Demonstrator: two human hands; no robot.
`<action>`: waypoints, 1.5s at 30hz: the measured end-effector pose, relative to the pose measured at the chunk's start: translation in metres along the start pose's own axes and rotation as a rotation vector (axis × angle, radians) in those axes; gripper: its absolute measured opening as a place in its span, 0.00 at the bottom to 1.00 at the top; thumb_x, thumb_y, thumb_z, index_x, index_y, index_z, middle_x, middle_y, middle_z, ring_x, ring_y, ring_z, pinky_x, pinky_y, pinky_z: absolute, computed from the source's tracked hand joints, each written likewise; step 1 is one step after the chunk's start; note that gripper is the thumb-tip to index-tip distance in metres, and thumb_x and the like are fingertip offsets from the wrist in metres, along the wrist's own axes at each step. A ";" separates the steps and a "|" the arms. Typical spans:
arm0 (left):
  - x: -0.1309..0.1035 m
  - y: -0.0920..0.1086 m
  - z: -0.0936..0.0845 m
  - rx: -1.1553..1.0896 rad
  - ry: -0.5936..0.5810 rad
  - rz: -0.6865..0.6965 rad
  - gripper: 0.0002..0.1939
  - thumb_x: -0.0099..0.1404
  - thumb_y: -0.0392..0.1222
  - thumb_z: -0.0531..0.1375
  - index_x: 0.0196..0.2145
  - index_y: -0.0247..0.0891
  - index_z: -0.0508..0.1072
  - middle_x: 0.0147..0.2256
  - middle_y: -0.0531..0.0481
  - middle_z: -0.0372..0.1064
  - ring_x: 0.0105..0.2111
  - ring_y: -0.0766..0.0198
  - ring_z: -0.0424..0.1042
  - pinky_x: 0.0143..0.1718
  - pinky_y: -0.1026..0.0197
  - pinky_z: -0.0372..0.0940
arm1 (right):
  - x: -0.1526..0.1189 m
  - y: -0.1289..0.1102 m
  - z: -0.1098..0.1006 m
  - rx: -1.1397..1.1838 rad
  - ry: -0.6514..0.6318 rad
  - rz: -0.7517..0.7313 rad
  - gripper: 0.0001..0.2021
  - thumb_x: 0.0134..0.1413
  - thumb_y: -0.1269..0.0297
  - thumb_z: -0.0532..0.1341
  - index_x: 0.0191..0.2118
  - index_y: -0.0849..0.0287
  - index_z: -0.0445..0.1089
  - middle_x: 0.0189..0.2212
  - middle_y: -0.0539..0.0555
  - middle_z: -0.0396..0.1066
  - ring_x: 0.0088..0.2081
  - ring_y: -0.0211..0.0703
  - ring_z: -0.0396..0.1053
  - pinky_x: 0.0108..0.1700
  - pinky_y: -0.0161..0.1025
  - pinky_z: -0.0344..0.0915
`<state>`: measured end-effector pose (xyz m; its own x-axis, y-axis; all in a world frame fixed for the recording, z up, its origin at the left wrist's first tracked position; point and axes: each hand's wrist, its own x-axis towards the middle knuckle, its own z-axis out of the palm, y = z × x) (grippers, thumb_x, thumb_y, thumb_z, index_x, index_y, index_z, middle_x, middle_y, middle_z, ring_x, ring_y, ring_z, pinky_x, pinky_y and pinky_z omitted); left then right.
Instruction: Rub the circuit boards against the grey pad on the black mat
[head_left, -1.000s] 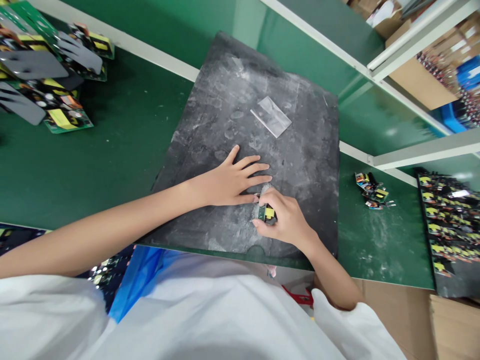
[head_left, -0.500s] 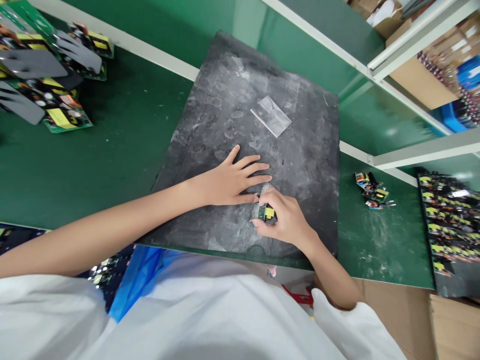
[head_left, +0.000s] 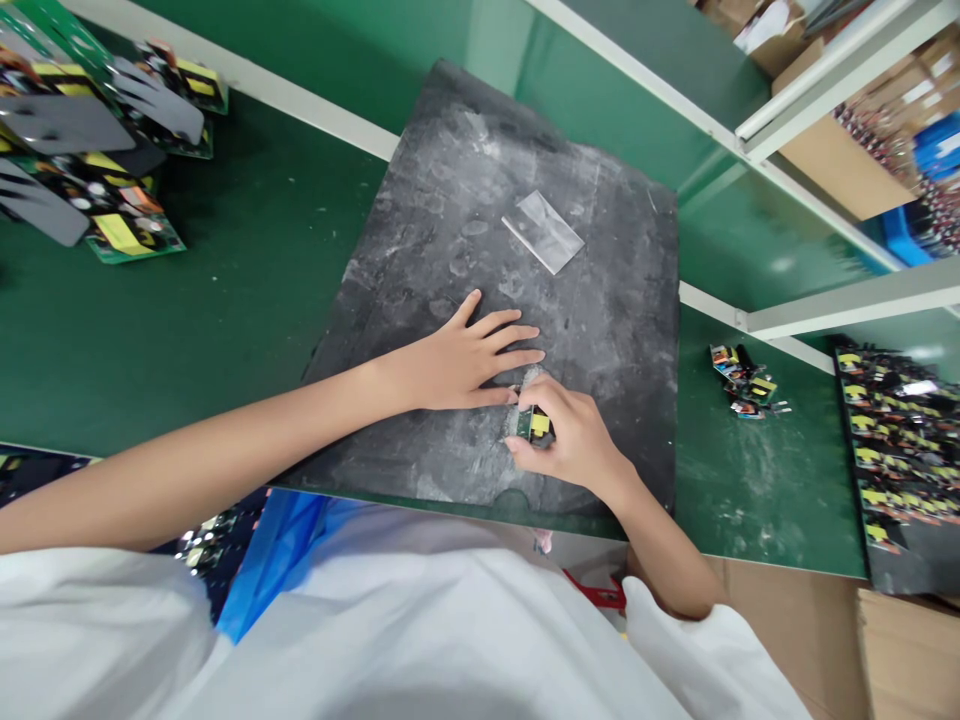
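Tabletop (head_left: 225, 300): dark green w/ pale specks. Mat (head_left: 600, 330): black-grey, whitish smudges & round marks. Film piece (head_left: 542, 232) on it: clear, greyish sheen. Small board (head_left: 534, 427) in right hand (head_left: 570, 440): green w/ yellow & black part. Boards at far left (head_left: 112, 210): green, yellow labels, grey fins. Sleeves (head_left: 375, 640): white. Apron (head_left: 277, 560): blue.

The left hand (head_left: 465, 360) lies palm down, fingers spread and straight, its forearm stretched out bare. The right hand (head_left: 566, 435) sits just beside the left hand's fingertips, fingers curled inward in a pinch, wrist bent.
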<state>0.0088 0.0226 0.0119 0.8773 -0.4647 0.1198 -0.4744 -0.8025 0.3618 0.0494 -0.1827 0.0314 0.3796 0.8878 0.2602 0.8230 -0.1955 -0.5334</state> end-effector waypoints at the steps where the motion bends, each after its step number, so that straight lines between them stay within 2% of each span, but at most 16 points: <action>1: 0.000 0.000 0.000 0.004 -0.008 -0.002 0.27 0.68 0.53 0.50 0.62 0.44 0.57 0.63 0.44 0.51 0.64 0.46 0.46 0.60 0.30 0.34 | 0.000 0.000 0.000 -0.001 0.000 0.002 0.09 0.51 0.59 0.57 0.35 0.55 0.57 0.28 0.49 0.64 0.26 0.37 0.61 0.27 0.34 0.58; 6: 0.000 0.002 -0.002 0.027 -0.039 -0.008 0.28 0.68 0.53 0.49 0.63 0.44 0.55 0.64 0.44 0.49 0.64 0.46 0.45 0.60 0.30 0.34 | 0.000 0.000 0.000 0.001 0.006 -0.005 0.09 0.50 0.59 0.57 0.35 0.55 0.56 0.29 0.49 0.64 0.26 0.37 0.61 0.27 0.34 0.58; 19: 0.000 0.001 -0.001 0.015 -0.025 -0.011 0.27 0.68 0.53 0.49 0.62 0.44 0.57 0.64 0.44 0.50 0.64 0.46 0.46 0.60 0.30 0.34 | 0.001 0.000 0.000 0.005 0.010 0.001 0.08 0.50 0.60 0.56 0.35 0.54 0.56 0.28 0.48 0.63 0.24 0.35 0.58 0.26 0.34 0.57; 30: 0.000 -0.001 0.003 0.027 -0.007 0.004 0.27 0.68 0.54 0.49 0.62 0.44 0.56 0.64 0.44 0.50 0.64 0.46 0.45 0.60 0.31 0.34 | -0.001 0.000 0.000 0.016 0.008 0.016 0.09 0.50 0.60 0.57 0.36 0.55 0.57 0.30 0.50 0.66 0.30 0.39 0.66 0.29 0.35 0.60; 45: 0.000 -0.001 0.003 0.028 -0.013 0.005 0.28 0.68 0.53 0.49 0.63 0.43 0.56 0.64 0.43 0.50 0.64 0.46 0.45 0.60 0.30 0.34 | -0.001 0.001 0.000 0.013 0.009 0.032 0.08 0.51 0.60 0.56 0.36 0.55 0.58 0.29 0.49 0.64 0.25 0.36 0.61 0.28 0.34 0.59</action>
<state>0.0087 0.0223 0.0090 0.8739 -0.4735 0.1098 -0.4810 -0.8101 0.3352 0.0499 -0.1835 0.0309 0.4096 0.8772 0.2504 0.8050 -0.2184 -0.5517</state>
